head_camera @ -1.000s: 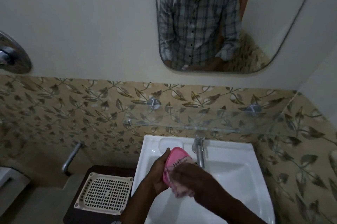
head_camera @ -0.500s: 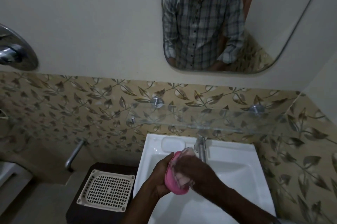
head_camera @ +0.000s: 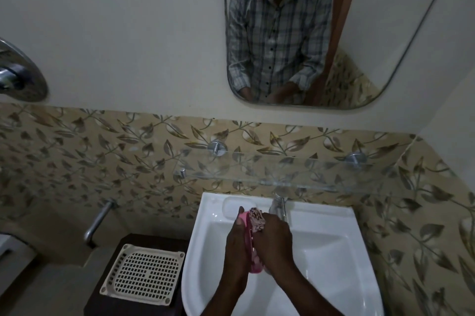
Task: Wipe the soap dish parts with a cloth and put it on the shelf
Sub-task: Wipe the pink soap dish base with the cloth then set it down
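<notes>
Leaf-patterned tiles back a white ceramic basin (head_camera: pixel 321 251). Above its middle, the left hand (head_camera: pixel 237 243) grips a pink plastic soap dish part (head_camera: pixel 250 251) on edge; the right hand (head_camera: pixel 275 241) presses a bunched patterned cloth (head_camera: pixel 257 219) against it. A clear glass shelf (head_camera: pixel 308 169) spans the wall above.

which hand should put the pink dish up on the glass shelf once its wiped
Probably the left hand: it already grips the pink dish over the sink, directly below the glass shelf. The right hand is busy pressing the cloth into it.
</notes>
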